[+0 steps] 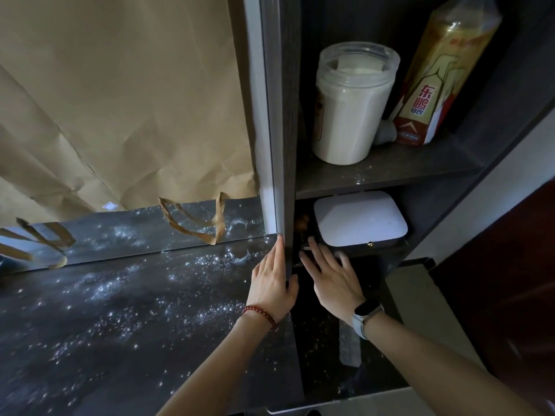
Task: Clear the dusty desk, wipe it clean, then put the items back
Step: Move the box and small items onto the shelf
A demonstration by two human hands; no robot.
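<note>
desk runs away from the person toward a mirror at its back, its dark top speckled all over with white dust, so wiping looks not yet done. its long axis i cannot tell, since only part shows. a brown paper bag hangs above, handles dangling.

the left hand lies flat, fingers straight, against the upright shelf panel, likely steadying. the right hand reaches into the low compartment with fingers spread and relaxed, holding nothing, just before a white-lidded box tucked there, probably to pull it out.

on the shelf above stand a white jar and a leaning bottle, close together.
</note>
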